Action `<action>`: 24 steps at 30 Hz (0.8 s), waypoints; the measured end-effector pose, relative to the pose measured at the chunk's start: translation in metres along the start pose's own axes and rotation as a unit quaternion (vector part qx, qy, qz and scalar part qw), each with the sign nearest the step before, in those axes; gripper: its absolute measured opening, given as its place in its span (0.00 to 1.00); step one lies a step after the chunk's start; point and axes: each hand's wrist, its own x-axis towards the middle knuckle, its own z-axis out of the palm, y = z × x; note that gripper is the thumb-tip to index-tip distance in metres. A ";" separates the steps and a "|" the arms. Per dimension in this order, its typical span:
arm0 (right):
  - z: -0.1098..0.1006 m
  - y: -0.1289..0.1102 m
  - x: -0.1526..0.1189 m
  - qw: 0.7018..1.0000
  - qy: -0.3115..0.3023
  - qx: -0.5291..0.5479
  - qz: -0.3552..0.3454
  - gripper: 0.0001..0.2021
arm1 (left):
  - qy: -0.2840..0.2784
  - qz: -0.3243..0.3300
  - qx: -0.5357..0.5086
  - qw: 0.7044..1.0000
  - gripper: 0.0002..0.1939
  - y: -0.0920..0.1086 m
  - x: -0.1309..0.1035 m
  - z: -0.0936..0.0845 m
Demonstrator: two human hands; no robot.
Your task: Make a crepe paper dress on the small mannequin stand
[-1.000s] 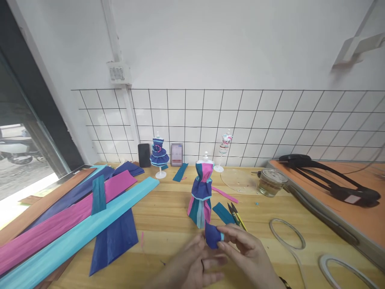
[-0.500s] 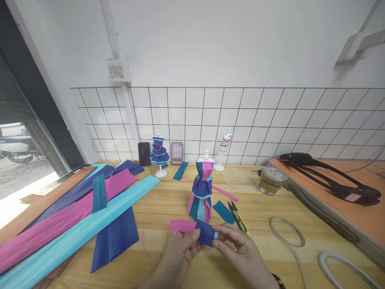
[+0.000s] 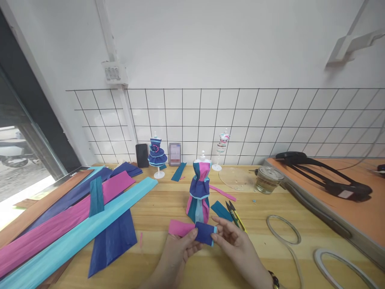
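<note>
My left hand (image 3: 182,249) pinches a dark blue crepe paper piece (image 3: 205,233) together with a pink crepe paper strip (image 3: 181,227) that sticks out to the left. The blue piece has a light blue edge on its right end. At that edge my right hand (image 3: 230,239) holds it between thumb and fingers. Just behind the hands stands a mini dress form (image 3: 199,188) dressed in pink, teal and blue crepe paper. A teal paper piece (image 3: 221,211) and thread snips (image 3: 236,216) with a yellow handle lie beyond my right hand.
Long crepe paper strips (image 3: 120,208) spread over the left side. Against the wall are a blue-dressed form (image 3: 157,154), a phone (image 3: 142,155) and a floral-topped form (image 3: 222,146). At right are a glass jar (image 3: 268,180), cable loops (image 3: 284,229) and black headgear (image 3: 327,176) on an orange surface.
The camera view has shifted slightly. The blue piece lies flatter between my hands, and my right fingers have spread a little at its light blue edge.
</note>
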 end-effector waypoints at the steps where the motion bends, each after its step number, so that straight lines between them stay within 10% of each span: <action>1: 0.000 0.000 0.001 1.000 -0.002 0.010 0.003 0.23 | -0.006 0.002 0.006 1.000 0.16 0.000 0.001 0.000; 24: -0.023 -0.066 0.023 0.997 -0.063 0.030 -0.019 0.14 | -0.090 0.104 0.183 0.973 0.16 0.044 0.005 0.011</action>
